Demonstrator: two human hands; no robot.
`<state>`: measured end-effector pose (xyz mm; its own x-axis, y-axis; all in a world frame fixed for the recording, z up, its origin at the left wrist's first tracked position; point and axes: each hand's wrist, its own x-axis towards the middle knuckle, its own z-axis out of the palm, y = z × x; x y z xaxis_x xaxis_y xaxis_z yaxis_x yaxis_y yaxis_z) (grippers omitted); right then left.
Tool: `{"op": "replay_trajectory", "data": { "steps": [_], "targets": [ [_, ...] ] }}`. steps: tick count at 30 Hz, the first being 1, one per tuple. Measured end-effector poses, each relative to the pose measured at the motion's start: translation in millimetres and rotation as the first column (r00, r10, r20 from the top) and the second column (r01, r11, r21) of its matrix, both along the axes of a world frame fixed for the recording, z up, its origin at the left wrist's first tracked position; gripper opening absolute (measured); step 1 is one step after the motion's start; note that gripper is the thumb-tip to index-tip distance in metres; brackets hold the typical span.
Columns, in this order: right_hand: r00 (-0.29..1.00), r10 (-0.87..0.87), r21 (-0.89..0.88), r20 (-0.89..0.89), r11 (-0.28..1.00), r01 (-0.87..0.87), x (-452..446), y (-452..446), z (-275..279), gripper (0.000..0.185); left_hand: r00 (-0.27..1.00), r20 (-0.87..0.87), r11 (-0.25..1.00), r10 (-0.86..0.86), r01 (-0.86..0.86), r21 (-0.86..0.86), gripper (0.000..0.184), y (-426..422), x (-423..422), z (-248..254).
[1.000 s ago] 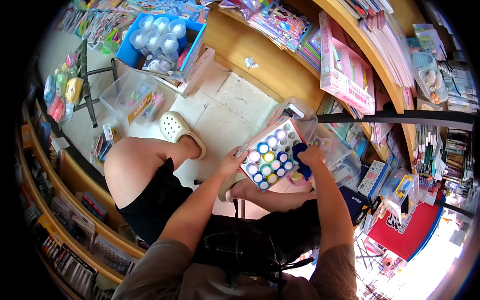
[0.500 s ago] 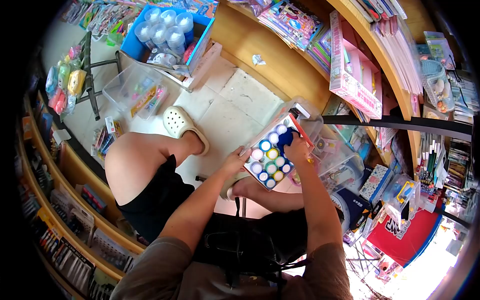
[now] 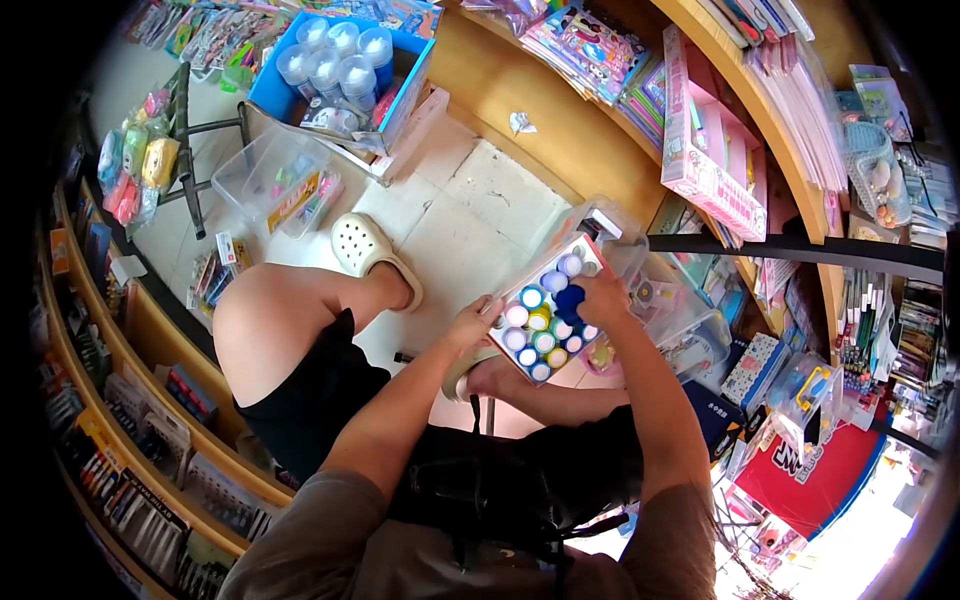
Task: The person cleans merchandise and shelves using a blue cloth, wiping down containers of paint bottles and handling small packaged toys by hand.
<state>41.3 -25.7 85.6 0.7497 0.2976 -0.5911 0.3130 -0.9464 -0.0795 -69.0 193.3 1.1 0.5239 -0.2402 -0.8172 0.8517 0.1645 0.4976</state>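
Note:
A shallow box of small round jars with white, blue, yellow and green tops is tilted above my lap. My left hand grips its left edge, fingers closed on the rim. Over the box's right side is my right hand, its fingers closed on a dark blue cloth that lies against the jars. The cloth and hand hide some of the jars on that side.
Clear plastic bins stand right of the box. A blue carton of lidded cups and an open clear container are at upper left. Shelves curve around both sides. A red panel is at lower right.
My right hand and the blue cloth have moved from the box's right edge to over its jars, shifting slightly within the last half second. My left hand keeps its hold.

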Motion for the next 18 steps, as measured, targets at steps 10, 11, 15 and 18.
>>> {"op": "replay_trajectory", "data": {
  "steps": [10, 11, 15, 18],
  "targets": [
    [0.902, -0.264, 0.060, 0.343, 0.964, 0.259, 31.5, -1.3, 37.7, 0.043, 0.998, 0.036, 0.999, 0.051, -0.051, 0.005, 0.079, -3.9, -4.7, -5.4],
    [0.879, -0.226, 0.116, 0.420, 0.974, 0.195, 32.2, 9.7, 37.2, 0.043, 0.998, 0.032, 0.998, 0.056, -0.056, -0.005, 0.079, -4.3, -4.6, -5.9],
    [0.941, 0.069, 0.049, 0.332, 0.995, -0.091, 22.2, 42.9, 10.6, 0.040, 0.999, 0.002, 0.999, 0.039, -0.039, 0.015, 0.069, -1.5, -3.1, 2.9],
    [0.961, 0.150, -0.006, 0.233, 0.988, -0.152, 15.4, 55.7, 7.7, 0.036, 1.000, 0.001, 1.000, 0.019, -0.019, 0.021, 0.064, -3.0, -0.8, 3.8]
  ]
}}
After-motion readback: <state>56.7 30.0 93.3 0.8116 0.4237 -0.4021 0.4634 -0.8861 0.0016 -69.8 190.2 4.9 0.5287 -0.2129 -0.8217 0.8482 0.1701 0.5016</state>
